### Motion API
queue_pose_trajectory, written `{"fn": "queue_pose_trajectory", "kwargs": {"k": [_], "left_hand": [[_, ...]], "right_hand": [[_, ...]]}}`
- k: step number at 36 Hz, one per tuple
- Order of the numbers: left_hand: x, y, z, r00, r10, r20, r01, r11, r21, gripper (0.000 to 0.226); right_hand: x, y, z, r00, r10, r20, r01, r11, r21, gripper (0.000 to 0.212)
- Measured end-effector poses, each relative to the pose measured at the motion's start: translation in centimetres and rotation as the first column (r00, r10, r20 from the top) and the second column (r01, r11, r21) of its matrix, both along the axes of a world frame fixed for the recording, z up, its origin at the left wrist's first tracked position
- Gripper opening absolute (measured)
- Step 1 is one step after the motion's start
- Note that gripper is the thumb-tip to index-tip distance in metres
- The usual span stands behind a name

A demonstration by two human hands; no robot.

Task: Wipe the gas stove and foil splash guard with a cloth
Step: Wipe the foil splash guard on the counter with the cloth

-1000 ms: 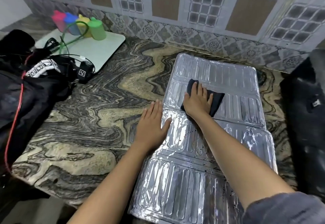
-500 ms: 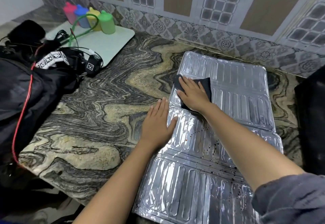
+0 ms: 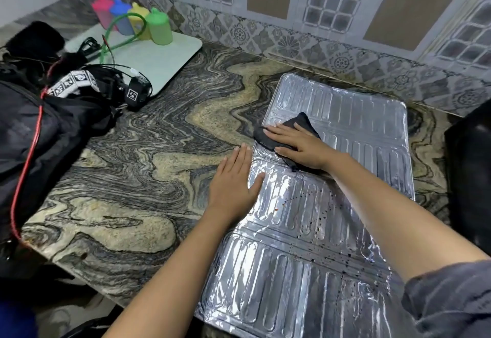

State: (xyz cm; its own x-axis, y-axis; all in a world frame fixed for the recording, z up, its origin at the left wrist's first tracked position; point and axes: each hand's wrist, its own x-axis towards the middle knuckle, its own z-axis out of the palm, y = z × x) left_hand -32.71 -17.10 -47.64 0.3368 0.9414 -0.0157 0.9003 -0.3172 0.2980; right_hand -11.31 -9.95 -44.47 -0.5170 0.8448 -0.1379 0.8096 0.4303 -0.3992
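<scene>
One marbled counter [image 3: 159,157] underneath all. Lying flat on its right part, foil [image 3: 292,271], middle panel speckled dark. Heaped at left, black bag [image 3: 53,130]. Behind that, pale board [image 3: 164,59]. Left hand [image 3: 233,186] flat, fingers straight, straddling foil's left edge. Right hand [image 3: 303,145] apart from it, fingers straight, pressing dark cloth [image 3: 301,122] onto far panel. On board, four bottles [image 3: 159,28].

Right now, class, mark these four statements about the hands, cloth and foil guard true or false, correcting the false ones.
1. The right hand presses a dark cloth onto the foil splash guard. True.
2. The left hand holds the cloth. False: it lies flat at the guard's left edge.
3. The guard stands upright against the wall. False: it lies flat on the countertop.
4. Dark specks dot the guard's nearer panels. True.
</scene>
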Motion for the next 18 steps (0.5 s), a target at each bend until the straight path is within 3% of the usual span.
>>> {"fn": "queue_pose_trajectory", "kwargs": {"k": [18], "left_hand": [[-0.1,0.0,-0.1,1.0,-0.006,-0.004,0.006,1.0,0.003,0.068]], "right_hand": [[7.9,-5.5,-0.7,0.925,-0.38,0.018,0.379,0.924,0.042,0.051]]}}
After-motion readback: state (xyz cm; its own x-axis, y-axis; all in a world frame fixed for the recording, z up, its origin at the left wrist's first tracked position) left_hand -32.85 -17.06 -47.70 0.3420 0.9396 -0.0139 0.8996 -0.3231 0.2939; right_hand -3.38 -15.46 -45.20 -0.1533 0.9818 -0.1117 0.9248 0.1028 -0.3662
